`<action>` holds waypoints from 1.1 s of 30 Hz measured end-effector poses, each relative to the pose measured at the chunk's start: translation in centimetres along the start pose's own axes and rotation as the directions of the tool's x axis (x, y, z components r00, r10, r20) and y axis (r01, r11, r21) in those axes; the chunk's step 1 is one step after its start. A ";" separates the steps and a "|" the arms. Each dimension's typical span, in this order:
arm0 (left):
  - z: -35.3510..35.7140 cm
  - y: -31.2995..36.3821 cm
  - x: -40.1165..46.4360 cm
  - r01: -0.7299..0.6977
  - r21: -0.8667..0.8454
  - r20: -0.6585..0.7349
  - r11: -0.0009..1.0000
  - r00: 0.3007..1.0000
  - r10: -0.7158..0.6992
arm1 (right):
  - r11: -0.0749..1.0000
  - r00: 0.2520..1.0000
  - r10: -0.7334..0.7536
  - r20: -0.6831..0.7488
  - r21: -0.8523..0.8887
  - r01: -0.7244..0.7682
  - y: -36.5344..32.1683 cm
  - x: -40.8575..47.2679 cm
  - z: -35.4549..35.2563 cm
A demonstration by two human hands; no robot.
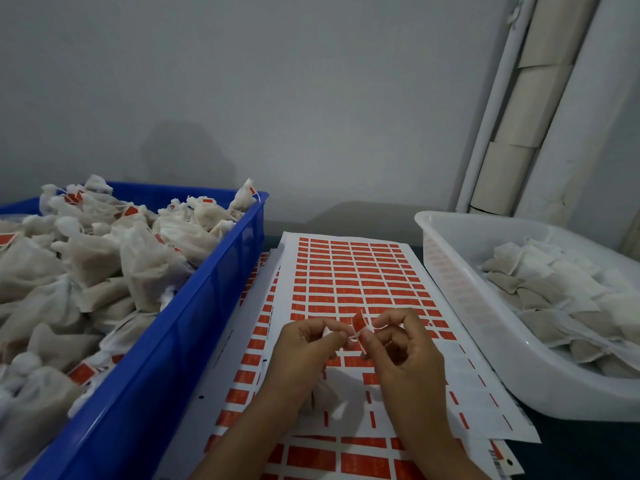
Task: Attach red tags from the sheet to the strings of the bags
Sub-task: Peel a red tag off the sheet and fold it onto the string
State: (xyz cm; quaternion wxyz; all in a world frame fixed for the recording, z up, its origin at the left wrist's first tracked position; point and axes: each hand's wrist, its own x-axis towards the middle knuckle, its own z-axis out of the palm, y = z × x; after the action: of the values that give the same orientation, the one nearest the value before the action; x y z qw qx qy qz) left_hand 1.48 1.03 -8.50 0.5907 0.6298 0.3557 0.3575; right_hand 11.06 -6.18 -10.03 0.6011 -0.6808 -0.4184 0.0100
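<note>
Both hands pinch one red tag and a white string above the sheet.

The left hand (304,344) and right hand (401,348) meet at six o'clock, fingertips clamped on a folded red tag (358,323) and thin string (353,336). Print on the tags is too blurred to read. The sheet (346,282) holds rows of small red rectangles on white; tagged bags (104,258) fill the blue crate (194,323) at nine o'clock, untagged ones the white tray (485,323) at three.

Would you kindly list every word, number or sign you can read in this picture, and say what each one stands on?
None can be read.
Red tags on the top sheet: pale print, too small and blurred.
Tags on the bags in the blue crate: blurred.
Barcode-like marks on a lower sheet's corner: unreadable.
Tag pinched in the hands: no legible print.
</note>
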 end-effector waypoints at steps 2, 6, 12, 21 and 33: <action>0.0 0.0 0.0 -0.016 -0.017 0.020 1.000 1.000 0.016 | 1.000 1.000 -0.004 -0.008 0.003 0.004 0.0 0.0 -0.1; 0.0 0.1 -0.1 -0.079 0.024 0.061 0.997 0.995 0.077 | 1.000 1.000 0.006 0.000 0.007 -0.006 -0.3 0.0 -0.2; -0.5 -0.6 0.4 -0.109 0.052 0.016 0.993 0.994 0.108 | 0.997 0.995 0.004 0.096 -0.083 0.004 -0.2 -0.1 -0.1; -1.2 -1.0 1.2 -0.130 0.147 0.046 0.981 0.991 0.125 | 0.980 0.954 0.153 0.259 0.086 -0.181 0.6 0.6 -0.5; -1.2 -0.8 1.0 -0.147 0.133 0.169 0.980 0.978 0.124 | 0.945 0.916 0.205 0.345 0.175 -0.277 0.7 0.7 -0.6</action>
State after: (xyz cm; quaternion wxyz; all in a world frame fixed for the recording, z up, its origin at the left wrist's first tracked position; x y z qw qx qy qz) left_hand 0.89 2.54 -9.26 0.5442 0.7204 0.2884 0.3188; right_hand 12.20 -6.16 -10.07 0.5907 -0.6456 -0.4194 0.2417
